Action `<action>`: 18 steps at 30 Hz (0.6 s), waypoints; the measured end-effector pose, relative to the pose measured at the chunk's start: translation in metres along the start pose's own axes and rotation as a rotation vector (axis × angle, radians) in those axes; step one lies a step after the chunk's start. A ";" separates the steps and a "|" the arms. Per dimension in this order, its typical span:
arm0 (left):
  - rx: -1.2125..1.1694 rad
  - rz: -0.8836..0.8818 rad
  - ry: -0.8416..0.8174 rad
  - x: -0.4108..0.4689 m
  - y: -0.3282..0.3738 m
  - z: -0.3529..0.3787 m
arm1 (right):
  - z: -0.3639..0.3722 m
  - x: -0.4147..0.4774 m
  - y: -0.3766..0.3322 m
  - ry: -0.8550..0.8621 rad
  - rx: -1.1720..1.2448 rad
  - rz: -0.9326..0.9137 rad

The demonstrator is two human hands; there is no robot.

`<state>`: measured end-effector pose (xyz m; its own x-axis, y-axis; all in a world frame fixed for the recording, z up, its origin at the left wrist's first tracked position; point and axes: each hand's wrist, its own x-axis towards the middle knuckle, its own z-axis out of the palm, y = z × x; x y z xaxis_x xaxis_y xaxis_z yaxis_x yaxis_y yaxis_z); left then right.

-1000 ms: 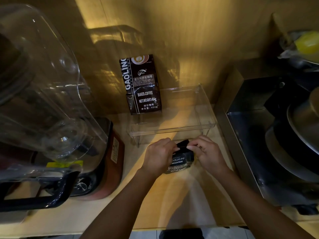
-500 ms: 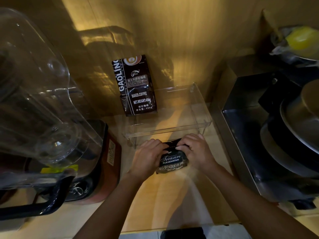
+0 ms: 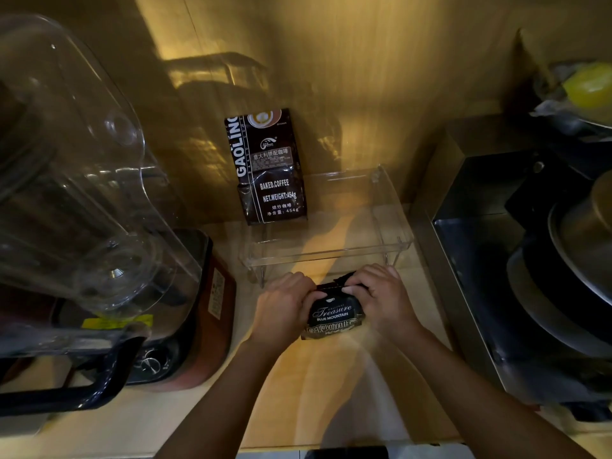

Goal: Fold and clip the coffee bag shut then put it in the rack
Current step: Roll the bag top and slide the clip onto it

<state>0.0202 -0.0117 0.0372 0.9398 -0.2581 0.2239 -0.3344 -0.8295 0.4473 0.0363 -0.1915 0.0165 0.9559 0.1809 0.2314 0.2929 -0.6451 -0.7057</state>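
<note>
A small black coffee bag (image 3: 334, 318) with "Treasure Blue Mountain" lettering stands on the wooden counter, just in front of the clear acrylic rack (image 3: 394, 240). My left hand (image 3: 284, 308) grips its left side and my right hand (image 3: 384, 296) grips its right side, with both sets of fingers pressing down on the bag's folded top edge. I see no clip. A larger dark "Gaoling" coffee bag (image 3: 270, 168) stands upright at the rack's left end, against the wall.
A blender with a big clear jug (image 3: 76, 180) and a dark red base (image 3: 212, 303) fills the left. A steel sink (image 3: 470, 246) with stacked pans (image 3: 569, 279) lies to the right. The counter's front edge runs along the bottom.
Both hands have stayed on the small bag, and the fingers have moved in over its top edge, folding it lower. The head camera has shifted slightly.
</note>
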 end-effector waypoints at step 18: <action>-0.117 -0.150 0.117 -0.004 -0.011 -0.005 | -0.002 0.004 0.000 0.009 0.065 0.047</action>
<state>0.0192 0.0008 0.0362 0.9673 -0.0710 0.2433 -0.2035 -0.7897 0.5787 0.0404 -0.1922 0.0188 0.9684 0.1451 0.2029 0.2491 -0.6035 -0.7575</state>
